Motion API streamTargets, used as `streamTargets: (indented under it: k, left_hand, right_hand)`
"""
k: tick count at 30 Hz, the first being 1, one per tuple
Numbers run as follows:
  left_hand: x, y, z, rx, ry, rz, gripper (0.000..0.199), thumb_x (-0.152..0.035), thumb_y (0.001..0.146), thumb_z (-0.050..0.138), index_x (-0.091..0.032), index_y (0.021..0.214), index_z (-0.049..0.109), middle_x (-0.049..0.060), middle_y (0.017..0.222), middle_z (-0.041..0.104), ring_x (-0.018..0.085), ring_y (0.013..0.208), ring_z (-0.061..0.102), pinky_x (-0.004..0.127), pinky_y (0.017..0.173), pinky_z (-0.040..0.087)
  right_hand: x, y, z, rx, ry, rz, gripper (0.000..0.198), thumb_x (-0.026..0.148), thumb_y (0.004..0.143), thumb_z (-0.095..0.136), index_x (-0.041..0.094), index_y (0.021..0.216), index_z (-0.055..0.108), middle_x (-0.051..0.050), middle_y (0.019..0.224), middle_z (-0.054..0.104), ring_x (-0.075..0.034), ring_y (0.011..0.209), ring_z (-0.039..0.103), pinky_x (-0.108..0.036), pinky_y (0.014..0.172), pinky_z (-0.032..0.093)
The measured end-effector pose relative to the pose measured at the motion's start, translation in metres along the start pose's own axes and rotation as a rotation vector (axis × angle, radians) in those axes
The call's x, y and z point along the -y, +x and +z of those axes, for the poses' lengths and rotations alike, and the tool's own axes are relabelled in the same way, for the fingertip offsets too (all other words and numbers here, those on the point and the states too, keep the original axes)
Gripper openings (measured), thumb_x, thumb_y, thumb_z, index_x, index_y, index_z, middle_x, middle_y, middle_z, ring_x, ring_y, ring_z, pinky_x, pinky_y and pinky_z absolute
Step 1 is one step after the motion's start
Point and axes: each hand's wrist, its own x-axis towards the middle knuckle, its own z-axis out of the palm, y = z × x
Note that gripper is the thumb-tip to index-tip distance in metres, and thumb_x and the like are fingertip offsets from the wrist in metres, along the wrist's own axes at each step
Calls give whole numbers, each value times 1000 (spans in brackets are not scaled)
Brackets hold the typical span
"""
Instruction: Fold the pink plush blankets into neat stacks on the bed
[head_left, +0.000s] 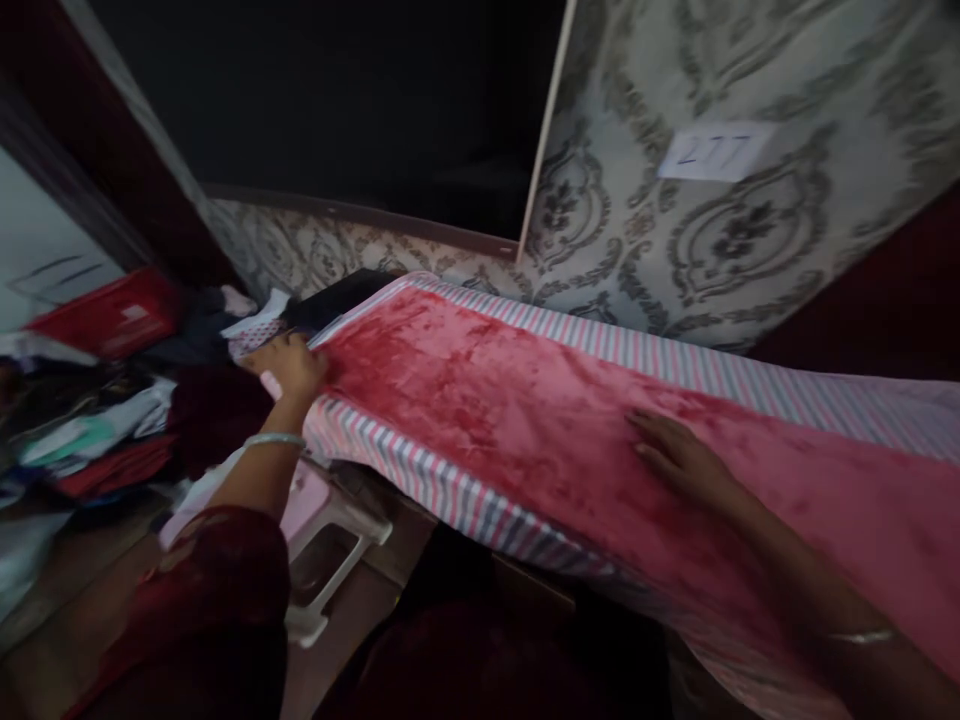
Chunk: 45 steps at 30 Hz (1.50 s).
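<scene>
A long table carries a red and pink plush cloth over a pink, grey and white striped cloth. My left hand is just past the table's left end, its fingers bent over a small white cloth with a pinkish pattern. Part of that cloth shows above the hand and a pale end below it; blur hides the exact grip. Flat on the plush cloth, towards the right, rests my right hand, its fingers stretched out and holding nothing.
Heaped clothes and a red box-like thing lie on the left. A pink and white plastic stool stands below the table's left end. Behind hangs a large dark screen; a paper marked 277 is on the patterned wall.
</scene>
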Motion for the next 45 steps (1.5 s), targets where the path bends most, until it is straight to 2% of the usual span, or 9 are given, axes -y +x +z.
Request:
streamTargets:
  k: [2, 7, 12, 16, 23, 27, 31, 39, 45]
  left_hand:
    - [-30, 2, 4, -29, 57, 145, 48, -29, 85, 46, -7, 124, 63, 27, 131, 61, 44, 128, 52, 60, 105, 42]
    - [-135, 21, 43, 297, -81, 498, 47, -24, 88, 39, -11, 126, 65, 19, 133, 66, 29, 125, 60, 40, 109, 44]
    - [-226, 45, 90, 393, -139, 629, 49, -28, 90, 39, -11, 131, 62, 17, 139, 63, 28, 130, 59, 38, 109, 45]
    - [-271, 58, 120, 455, -103, 694, 51, -31, 89, 39, -9, 130, 62, 20, 143, 60, 30, 133, 57, 40, 110, 44]
    - [-303, 78, 153, 566, 102, 819, 51, -46, 92, 30, -18, 95, 72, 19, 112, 74, 33, 110, 67, 42, 95, 49]
    - [-308, 78, 161, 557, 136, 803, 54, -51, 90, 28, -18, 81, 70, 21, 101, 75, 35, 101, 69, 42, 88, 51]
    - [-304, 65, 154, 465, 209, 718, 54, -51, 91, 29, -19, 83, 71, 19, 96, 75, 36, 99, 69, 45, 85, 51]
    - [-319, 84, 104, 196, 336, 572, 59, -47, 100, 20, -14, 104, 69, 16, 115, 72, 34, 107, 66, 43, 86, 50]
    - [-336, 89, 144, 337, 330, 672, 56, -43, 99, 26, -10, 100, 71, 23, 112, 72, 38, 107, 66, 46, 89, 49]
  right_hand:
    - [-26, -6, -17, -55, -36, 124, 51, 49, 96, 43, 22, 133, 65, -12, 137, 65, -33, 127, 61, -54, 108, 50]
    - [-85, -22, -49, -143, -93, 401, 47, 39, 92, 42, 19, 125, 69, -13, 129, 69, -33, 121, 63, -52, 107, 50]
    - [-139, -38, -72, -128, -200, 627, 50, 26, 91, 41, 7, 130, 66, -20, 132, 65, -31, 124, 62, -46, 109, 48]
    - [-178, -46, -81, -42, -255, 716, 52, 25, 92, 43, 9, 138, 61, -18, 134, 65, -31, 125, 61, -46, 104, 50]
    - [-218, -46, -88, 86, -301, 695, 49, 35, 92, 50, 17, 135, 63, -15, 130, 68, -30, 118, 64, -43, 99, 51]
    - [-221, -47, -98, 181, -270, 722, 30, 38, 86, 57, 20, 104, 73, -10, 104, 74, -27, 98, 67, -35, 84, 51]
    - [-202, -55, -108, 65, -205, 775, 20, 37, 87, 53, 20, 82, 64, -10, 87, 71, -26, 84, 66, -33, 73, 47]
    - [-182, -45, -168, -257, -246, 903, 11, 31, 92, 53, 22, 94, 59, -12, 85, 68, -26, 78, 61, -36, 73, 42]
    - [-218, -4, -133, -75, -311, 876, 18, 30, 92, 49, 19, 96, 63, -17, 97, 71, -30, 91, 64, -39, 80, 45]
